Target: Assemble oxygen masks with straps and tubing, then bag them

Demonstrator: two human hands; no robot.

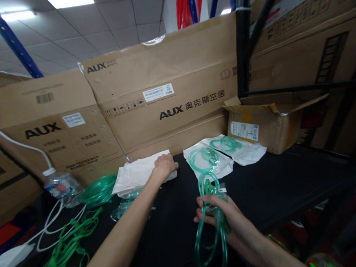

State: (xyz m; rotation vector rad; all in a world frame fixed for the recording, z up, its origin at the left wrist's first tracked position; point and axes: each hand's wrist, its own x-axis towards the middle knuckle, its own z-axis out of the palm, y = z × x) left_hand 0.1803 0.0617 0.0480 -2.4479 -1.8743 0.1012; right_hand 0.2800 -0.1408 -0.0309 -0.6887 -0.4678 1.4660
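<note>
My right hand (218, 212) is closed around a clear green oxygen mask (219, 198) with its coiled green tubing (210, 242), held above the black tabletop. Loops of the tube stick up above the fingers and hang below them. My left hand (164, 165) reaches to a stack of white pouches (138, 172), fingers curled over its right end and pinching there. Beneath the left forearm lie more clear masks (124, 208), partly hidden. Two flat white pouches, each with a coiled green tube and mask, lie beyond my right hand: a nearer one (225, 169) and a farther one (251, 154).
At left sit a coil of green tubing (99, 190), loose green straps (70, 244), and a clear plastic bottle (62, 187) near a white cable (48, 223). Large cardboard sheets (164, 87) wall the back. An open carton (263, 126) stands at the back right beside a black post (243, 52).
</note>
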